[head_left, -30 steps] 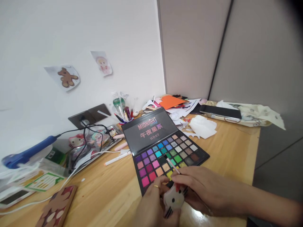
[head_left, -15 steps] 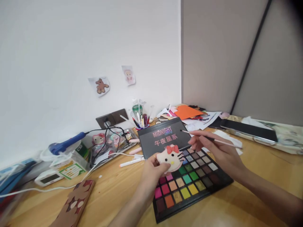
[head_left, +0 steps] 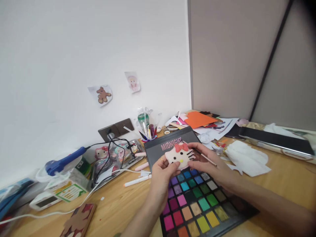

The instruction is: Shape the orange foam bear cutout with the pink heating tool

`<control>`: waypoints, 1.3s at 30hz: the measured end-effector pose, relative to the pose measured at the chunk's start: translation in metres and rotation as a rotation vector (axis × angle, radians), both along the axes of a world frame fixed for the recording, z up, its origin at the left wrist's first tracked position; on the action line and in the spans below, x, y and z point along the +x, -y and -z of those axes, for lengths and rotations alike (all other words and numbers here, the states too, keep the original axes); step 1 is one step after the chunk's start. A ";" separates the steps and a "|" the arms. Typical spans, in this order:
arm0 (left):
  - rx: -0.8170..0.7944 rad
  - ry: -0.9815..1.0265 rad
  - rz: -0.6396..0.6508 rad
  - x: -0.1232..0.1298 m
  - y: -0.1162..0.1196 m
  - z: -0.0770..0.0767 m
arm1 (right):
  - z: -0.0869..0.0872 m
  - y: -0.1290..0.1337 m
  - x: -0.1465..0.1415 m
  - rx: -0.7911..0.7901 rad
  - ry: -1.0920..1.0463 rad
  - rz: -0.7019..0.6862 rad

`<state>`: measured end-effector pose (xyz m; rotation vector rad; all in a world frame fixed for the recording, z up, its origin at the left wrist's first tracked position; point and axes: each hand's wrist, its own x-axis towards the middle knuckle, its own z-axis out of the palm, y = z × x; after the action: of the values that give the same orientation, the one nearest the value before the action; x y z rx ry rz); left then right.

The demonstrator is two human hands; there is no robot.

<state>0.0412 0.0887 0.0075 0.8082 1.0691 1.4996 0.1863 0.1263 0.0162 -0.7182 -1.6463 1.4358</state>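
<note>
Craft corner, in a home or an office

This is an indoor craft spot: a wooden desk (head_left: 118, 197) in the corner where a white wall (head_left: 61, 49) meets grey panels (head_left: 227, 59). Which kind of building cannot be told. Paper scraps (head_left: 199, 119) lie heaped at the far side, with pens (head_left: 149, 131) and a bottle (head_left: 142, 119) to their left. Nearer, a many-coloured palette (head_left: 197, 192) lies open. At left, cartoon figures (head_left: 100, 153) sit beside a blue corded tool (head_left: 65, 160), below a wall socket (head_left: 122, 126). A bear picture (head_left: 103, 94) and a doll picture (head_left: 133, 82) decorate the wall.
</note>
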 end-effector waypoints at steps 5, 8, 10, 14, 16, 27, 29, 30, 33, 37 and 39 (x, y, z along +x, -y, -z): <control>-0.021 -0.006 0.069 0.000 -0.001 0.009 | 0.006 0.000 -0.001 -0.069 0.006 0.046; -0.052 -0.023 0.038 0.004 -0.001 0.009 | 0.013 -0.001 0.000 -0.063 -0.010 0.108; -0.049 -0.027 0.018 0.005 -0.001 0.009 | 0.016 -0.001 0.000 -0.042 -0.003 0.132; -0.023 0.000 -0.027 0.000 -0.002 0.012 | 0.022 -0.002 -0.001 0.084 0.026 0.110; -0.014 0.003 -0.073 -0.005 -0.004 0.013 | 0.023 -0.004 -0.001 0.158 0.055 0.112; 0.016 -0.011 -0.105 -0.007 -0.005 0.018 | 0.014 0.002 0.012 0.761 0.360 0.218; 0.029 0.017 -0.077 -0.005 -0.004 0.018 | 0.013 0.002 0.014 0.793 0.368 0.213; 0.034 0.029 -0.051 -0.005 -0.003 0.017 | 0.013 0.002 0.014 0.813 0.371 0.215; 0.007 0.077 0.002 -0.002 -0.001 0.016 | 0.013 0.000 0.014 0.877 0.370 0.240; -0.027 0.119 0.030 0.002 0.002 0.015 | 0.013 -0.001 0.011 0.948 0.422 0.294; -0.024 0.124 0.055 0.004 0.004 0.014 | 0.012 0.000 0.009 0.964 0.487 0.310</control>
<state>0.0454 0.0843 -0.0070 0.7128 0.9639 1.4679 0.1953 0.1268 0.0045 -0.7108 -2.1811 0.1457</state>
